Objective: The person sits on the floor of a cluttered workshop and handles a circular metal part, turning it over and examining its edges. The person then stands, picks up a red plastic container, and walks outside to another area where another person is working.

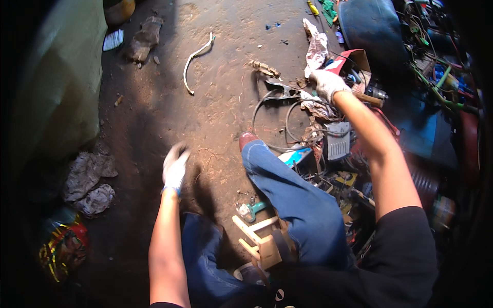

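My left hand [175, 167], in a white glove, hangs over the bare floor left of my knee. Its fingers stretch forward, smeared a little by motion, and nothing shows in them. My gloved right hand [329, 85] reaches far forward to the right, fingers curled. Whatever they hold, if anything, is hidden. Just beyond it is a crumpled pinkish-white rag [316, 49], meeting the fingertips. A red open cardboard box [356, 62] sits beside the hand. Close to its left lies a metal clamp [281, 92], near a looped grey cable [288, 123].
A wooden handle [368, 99], a grey slotted box [337, 141] and tangled scrap fill the right side. Near my legs are a green tool [250, 209] and a small wooden stool [264, 246]. A white hose piece [191, 61] lies ahead; crumpled rags [87, 177] lie left.
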Demonstrator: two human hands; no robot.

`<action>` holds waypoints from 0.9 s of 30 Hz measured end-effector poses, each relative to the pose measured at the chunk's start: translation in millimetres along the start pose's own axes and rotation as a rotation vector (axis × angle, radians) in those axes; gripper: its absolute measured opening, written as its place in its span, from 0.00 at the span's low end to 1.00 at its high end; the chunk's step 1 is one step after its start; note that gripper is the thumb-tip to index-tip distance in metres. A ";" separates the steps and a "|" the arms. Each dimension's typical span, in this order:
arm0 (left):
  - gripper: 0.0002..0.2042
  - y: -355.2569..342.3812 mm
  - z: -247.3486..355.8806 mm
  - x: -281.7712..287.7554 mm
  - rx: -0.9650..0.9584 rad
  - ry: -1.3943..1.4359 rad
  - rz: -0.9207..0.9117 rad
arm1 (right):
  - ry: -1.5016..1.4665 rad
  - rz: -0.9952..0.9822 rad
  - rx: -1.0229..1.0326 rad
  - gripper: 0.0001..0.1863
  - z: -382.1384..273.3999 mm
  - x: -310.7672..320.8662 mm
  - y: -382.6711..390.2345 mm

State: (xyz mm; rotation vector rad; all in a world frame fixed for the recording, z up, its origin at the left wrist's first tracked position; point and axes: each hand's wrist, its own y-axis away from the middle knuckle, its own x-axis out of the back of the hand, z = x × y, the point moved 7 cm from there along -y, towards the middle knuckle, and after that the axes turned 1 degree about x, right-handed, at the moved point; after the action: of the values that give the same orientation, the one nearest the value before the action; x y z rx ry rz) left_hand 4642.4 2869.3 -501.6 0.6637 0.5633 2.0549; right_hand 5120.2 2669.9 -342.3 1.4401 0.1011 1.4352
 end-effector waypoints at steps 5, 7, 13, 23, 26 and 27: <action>0.18 159.4 -91.3 103.3 0.535 0.104 -0.028 | -0.435 0.276 0.285 0.21 10.6 -1.9 117.6; 0.22 232.6 -104.7 155.5 0.796 0.069 0.032 | -0.509 0.322 0.226 0.23 12.4 -0.6 175.1; 0.17 308.1 -6.3 256.3 0.779 -0.120 0.104 | -0.928 -0.325 -0.109 0.23 15.4 -47.7 382.9; 0.17 133.4 400.8 79.6 0.195 0.000 -0.361 | -1.160 -0.163 -0.745 0.18 98.8 -95.8 640.5; 0.18 126.6 528.6 -9.9 -0.169 -0.164 -0.555 | -1.241 0.082 -0.918 0.19 95.6 -93.5 670.5; 0.19 129.3 556.9 -38.8 -0.193 -0.156 -0.603 | -1.239 0.153 -0.967 0.19 87.8 -90.1 680.8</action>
State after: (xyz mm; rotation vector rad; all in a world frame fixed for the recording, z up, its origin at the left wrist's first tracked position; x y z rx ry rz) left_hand 4939.4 2848.4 -12.1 0.4616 0.4044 1.4556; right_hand 4768.1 2254.8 85.5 1.2275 -1.3031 0.3266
